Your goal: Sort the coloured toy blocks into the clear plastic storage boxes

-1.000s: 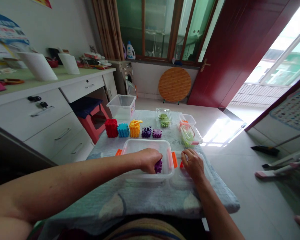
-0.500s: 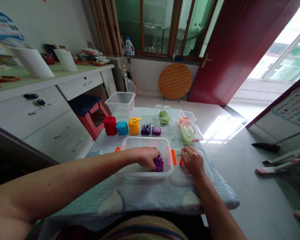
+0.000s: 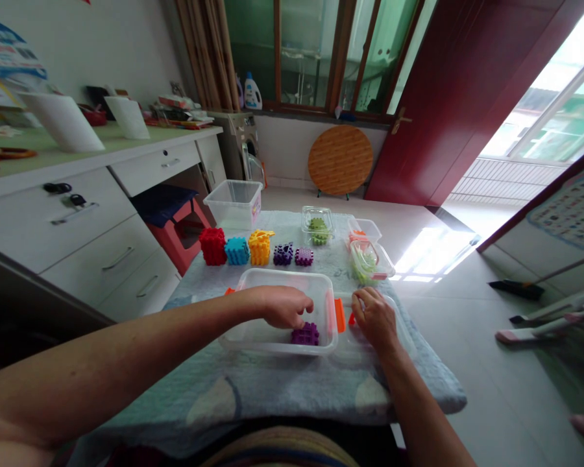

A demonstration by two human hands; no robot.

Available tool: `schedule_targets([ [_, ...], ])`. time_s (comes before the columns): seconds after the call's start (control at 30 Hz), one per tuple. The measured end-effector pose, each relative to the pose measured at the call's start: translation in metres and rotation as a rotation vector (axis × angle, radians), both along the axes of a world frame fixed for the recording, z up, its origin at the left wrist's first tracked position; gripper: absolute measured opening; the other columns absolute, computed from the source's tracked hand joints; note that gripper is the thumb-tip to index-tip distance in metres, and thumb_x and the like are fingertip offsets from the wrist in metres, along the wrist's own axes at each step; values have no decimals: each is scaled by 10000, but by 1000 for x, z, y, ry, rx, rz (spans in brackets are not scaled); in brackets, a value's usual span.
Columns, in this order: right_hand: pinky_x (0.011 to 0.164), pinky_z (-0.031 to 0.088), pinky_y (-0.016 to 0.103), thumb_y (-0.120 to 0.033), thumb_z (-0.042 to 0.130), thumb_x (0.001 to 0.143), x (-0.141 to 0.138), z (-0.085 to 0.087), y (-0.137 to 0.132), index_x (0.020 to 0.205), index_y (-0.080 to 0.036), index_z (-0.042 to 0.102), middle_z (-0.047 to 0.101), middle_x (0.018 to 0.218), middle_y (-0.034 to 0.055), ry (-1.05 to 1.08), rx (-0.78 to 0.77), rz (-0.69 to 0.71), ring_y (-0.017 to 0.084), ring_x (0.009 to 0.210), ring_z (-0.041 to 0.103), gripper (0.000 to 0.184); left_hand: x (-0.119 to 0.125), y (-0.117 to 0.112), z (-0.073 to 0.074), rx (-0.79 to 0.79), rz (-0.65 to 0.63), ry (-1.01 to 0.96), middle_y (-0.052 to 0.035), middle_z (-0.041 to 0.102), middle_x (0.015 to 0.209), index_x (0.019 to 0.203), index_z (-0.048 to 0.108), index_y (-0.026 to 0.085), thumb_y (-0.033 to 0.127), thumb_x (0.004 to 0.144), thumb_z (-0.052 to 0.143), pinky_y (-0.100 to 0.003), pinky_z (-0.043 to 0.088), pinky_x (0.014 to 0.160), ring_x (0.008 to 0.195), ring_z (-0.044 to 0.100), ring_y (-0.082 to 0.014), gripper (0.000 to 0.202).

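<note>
My left hand [image 3: 288, 307] reaches over a clear plastic box [image 3: 253, 277] with orange side clips. Its thumb and forefinger are apart. Just below the fingertips, a purple stack of notched interlocking pieces [image 3: 305, 334] lies inside the box near its right front corner. Whether the thumb still brushes the stack, I cannot tell. To the right of the box, my right hand [image 3: 376, 316] rests over a clear flat lid [image 3: 350, 350], fingers curled and closed beside a red-orange clip [image 3: 352, 318]. What lies under those fingers is hidden.
Behind the box stand red [image 3: 213, 246], light blue [image 3: 237, 251], yellow [image 3: 259, 248], dark purple [image 3: 283, 254] and lilac [image 3: 304, 257] notched blocks. Farther back are a large clear bin [image 3: 234, 206], a tub with green pieces [image 3: 317, 227] and more tubs [image 3: 380, 263] at right.
The purple stack has left my left hand's grasp and dropped lower in the box, tipping over. My left fingers have opened. My right hand stays about where it was.
</note>
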State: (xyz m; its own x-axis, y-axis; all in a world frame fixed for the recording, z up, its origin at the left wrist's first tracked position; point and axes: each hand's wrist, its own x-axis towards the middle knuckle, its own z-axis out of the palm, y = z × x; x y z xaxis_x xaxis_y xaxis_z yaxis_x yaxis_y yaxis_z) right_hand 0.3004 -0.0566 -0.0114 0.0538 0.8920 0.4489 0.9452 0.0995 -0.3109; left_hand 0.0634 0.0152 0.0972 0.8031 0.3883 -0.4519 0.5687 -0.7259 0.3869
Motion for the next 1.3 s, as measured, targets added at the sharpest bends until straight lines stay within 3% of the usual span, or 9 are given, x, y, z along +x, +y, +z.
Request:
schedule_targets([
  [0.17,711,375,266,-264,448,939,0,0,0,768,-205,618,639,833,40,4,-18,-5,177,842,577,249,-3,25,37,150,94,-184,-29,732,932,1078,671,172,193,840,524,-205,445,685,775,638,-131,280],
  [0.27,704,368,267,-269,446,946,0,0,-1,764,-206,611,633,829,39,1,-22,3,178,838,570,254,3,55,41,333,186,-282,-55,720,1008,1115,647,150,193,833,546,-231,460,757,848,642,-153,303],
  [0.37,709,366,269,-265,450,949,0,0,-1,760,-206,599,622,819,35,-5,-28,7,179,825,565,248,14,84,29,541,152,-203,-114,677,1177,1172,626,132,213,797,596,-296,452,899,1065,604,-228,384],
  [0.43,716,367,271,-264,452,950,0,-1,-1,760,-205,596,616,815,34,-7,-29,4,180,824,563,245,24,97,17,590,101,-67,-122,657,1218,1182,622,149,251,775,627,-331,452,928,1135,571,-265,419],
  [0.57,731,370,272,-259,454,954,0,-1,0,764,-203,594,606,803,31,-5,-28,2,180,832,561,243,40,111,-5,581,83,43,-126,692,1131,1055,671,167,226,672,707,-363,491,871,1059,616,-296,389],
  [0.73,737,373,271,-255,457,954,0,-1,1,762,-200,589,601,804,33,0,-32,11,180,833,555,239,52,123,-21,573,98,92,-138,704,1096,998,684,165,194,620,747,-395,486,883,1046,628,-319,385],
  [1.1,738,382,267,-244,444,954,-1,-1,1,757,-202,593,604,803,39,3,-27,15,178,840,558,250,58,132,-33,511,148,147,-142,719,1051,995,683,180,201,593,776,-391,499,828,982,661,-324,413],
  [1.3,715,383,258,-240,444,946,-1,-1,1,756,-207,603,613,798,37,-28,-7,4,171,836,566,250,57,129,-26,531,163,139,-140,718,1043,988,680,179,221,594,756,-363,508,784,971,666,-322,403],
])
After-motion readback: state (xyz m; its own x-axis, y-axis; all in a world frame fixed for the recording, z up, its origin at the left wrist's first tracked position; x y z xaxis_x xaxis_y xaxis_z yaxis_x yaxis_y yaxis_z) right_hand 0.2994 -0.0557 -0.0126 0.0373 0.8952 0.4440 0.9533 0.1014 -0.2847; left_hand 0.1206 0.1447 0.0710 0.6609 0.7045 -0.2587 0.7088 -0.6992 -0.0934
